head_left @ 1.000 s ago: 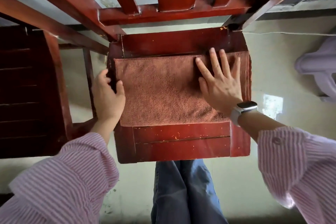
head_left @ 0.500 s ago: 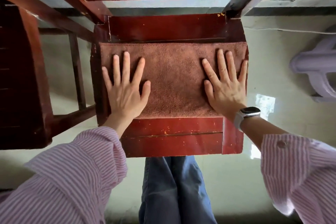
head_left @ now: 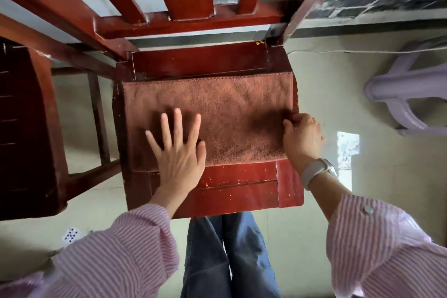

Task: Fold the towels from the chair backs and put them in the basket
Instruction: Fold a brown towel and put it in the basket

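Towel: brown terry, lies flat on the seat of the red wooden chair, already folded to a rectangle (doubled layers visible at L edge). Covers the middle of the seat; bare wood strip in front and behind it.

Hands: left hand spread flat, fingers straight, palm pressing the front-left part of towel, heel over the front hem. Right hand at the right short edge, fingers curled, pinching the cloth where it reaches the seat's right rim; watch on that wrist.

Orientation: long axis runs L–R across the seat, parallel w/ the chair back rail; short edges face the seat sides. Stitched hem on the far long edge.

Handling (judgement): light, soft, limp, no stiffness, so sags if lifted by one point. Pile looks grippy, unlikely to slip on wood or skin. Not fragile. Best hold: pinch at a short edge or both its corners, w/ other hand flat as anchor; probably next fold takes R edge over to L, halving the long axis.

Basket: not in view.
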The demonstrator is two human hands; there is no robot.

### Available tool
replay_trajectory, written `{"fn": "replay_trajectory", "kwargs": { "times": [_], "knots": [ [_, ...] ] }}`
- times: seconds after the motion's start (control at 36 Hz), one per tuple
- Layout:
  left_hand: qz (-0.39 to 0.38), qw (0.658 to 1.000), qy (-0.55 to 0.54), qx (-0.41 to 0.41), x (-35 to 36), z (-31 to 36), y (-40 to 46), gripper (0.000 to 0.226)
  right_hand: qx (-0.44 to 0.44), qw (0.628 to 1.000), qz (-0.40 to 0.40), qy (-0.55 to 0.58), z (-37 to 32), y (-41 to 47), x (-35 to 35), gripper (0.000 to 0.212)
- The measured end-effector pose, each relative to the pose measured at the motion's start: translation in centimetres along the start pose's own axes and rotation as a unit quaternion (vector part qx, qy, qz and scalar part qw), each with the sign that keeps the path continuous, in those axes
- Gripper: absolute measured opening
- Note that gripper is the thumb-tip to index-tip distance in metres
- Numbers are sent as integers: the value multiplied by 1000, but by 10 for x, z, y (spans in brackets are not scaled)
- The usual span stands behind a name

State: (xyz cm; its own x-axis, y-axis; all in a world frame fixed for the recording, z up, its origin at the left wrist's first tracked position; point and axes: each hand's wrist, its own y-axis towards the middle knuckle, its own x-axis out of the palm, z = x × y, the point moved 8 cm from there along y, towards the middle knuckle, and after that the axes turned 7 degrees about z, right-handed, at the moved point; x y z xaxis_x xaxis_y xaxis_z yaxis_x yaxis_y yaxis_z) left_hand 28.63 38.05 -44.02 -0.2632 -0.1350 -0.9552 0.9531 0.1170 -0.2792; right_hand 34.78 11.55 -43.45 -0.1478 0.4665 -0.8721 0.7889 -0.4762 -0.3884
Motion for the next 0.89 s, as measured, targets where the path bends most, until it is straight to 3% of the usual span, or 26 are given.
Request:
{"fn": "replay_trajectory", "kwargs": {
  "times": [0.08,0.36,0.53,0.61,0.67,0.69,0.75,0.83,0.89],
  "knots": [
    [-24,998,-8,-51,12,-11,-2,60,43,999,-7,10,2,4,3,27],
    [-64,997,-7,-53,17,-12,0,62,38,998,-53,3,-6,2,3,13],
    [-99,994,-33,-32,9,-11,2,66,72,981,-73,164,-5,-9,-12,29],
    [-114,990,-83,-29,1,-13,5,67,67,964,-123,227,-17,-16,-18,3],
    [-104,976,-185,-58,-11,-17,10,54,48,959,-140,243,-32,-24,-23,8],
    [-94,957,-260,-89,-18,-22,12,44,29,960,-141,241,-44,-29,-25,10],
    [-82,882,-428,-180,-30,-38,11,26,-15,959,-147,240,-74,-45,-26,15],
    [-119,693,-639,-312,-39,-50,0,22,-75,943,-206,249,-128,-84,-12,12],
    [-131,569,-716,-383,-37,-59,-11,30,-64,896,-306,316,-160,-119,9,12]
  ]
}}
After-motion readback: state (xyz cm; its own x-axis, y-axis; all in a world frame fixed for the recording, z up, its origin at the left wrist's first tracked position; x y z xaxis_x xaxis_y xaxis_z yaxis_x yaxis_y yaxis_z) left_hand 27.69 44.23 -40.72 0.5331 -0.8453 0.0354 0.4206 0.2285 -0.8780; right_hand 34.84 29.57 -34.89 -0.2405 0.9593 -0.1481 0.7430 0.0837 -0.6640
